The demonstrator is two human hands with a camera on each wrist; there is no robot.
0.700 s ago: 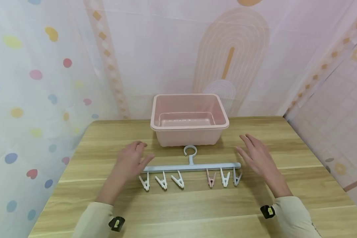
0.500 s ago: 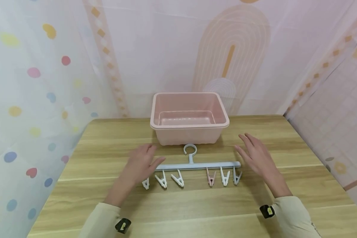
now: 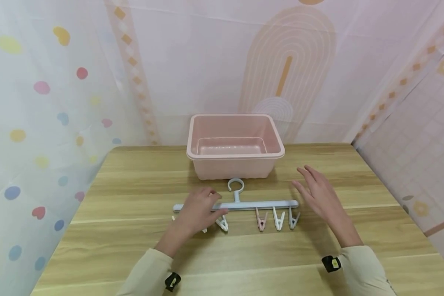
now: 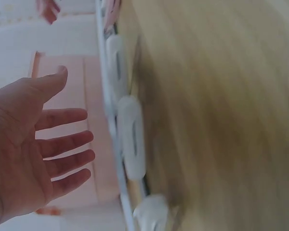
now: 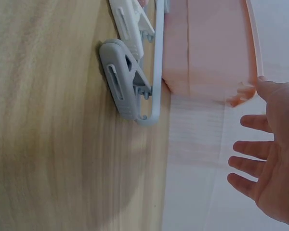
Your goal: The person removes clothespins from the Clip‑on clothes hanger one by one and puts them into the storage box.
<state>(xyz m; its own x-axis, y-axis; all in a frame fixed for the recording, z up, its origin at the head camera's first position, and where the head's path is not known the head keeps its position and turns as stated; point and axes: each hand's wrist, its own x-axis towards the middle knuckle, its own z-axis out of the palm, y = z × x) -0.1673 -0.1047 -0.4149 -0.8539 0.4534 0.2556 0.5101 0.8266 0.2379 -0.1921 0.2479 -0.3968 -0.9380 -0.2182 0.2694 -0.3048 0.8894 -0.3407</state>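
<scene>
A pale blue clip hanger (image 3: 260,205) lies flat on the table, its hook (image 3: 236,186) pointing toward the pink basin. White clips (image 3: 223,223) hang on its left part, some partly covered by my left hand. On the right part are a pink clip (image 3: 261,220), a white clip (image 3: 279,219) and a grey clip (image 5: 119,79). My left hand (image 3: 197,209) hovers over the left half of the bar, fingers spread and holding nothing, as the left wrist view shows. Beyond the bar's right end my right hand (image 3: 323,197) is held with extended fingers, nothing in it.
A pink basin (image 3: 235,157) stands behind the hanger near the back of the wooden table (image 3: 244,263). Patterned cloth (image 3: 192,61) hangs behind the table and along both sides. A black wrist camera (image 3: 172,281) sits at the left sleeve.
My left hand has moved to the right, from beside the hanger's left end to over its left half, now covering some white clips. My right hand has stayed nearly still.
</scene>
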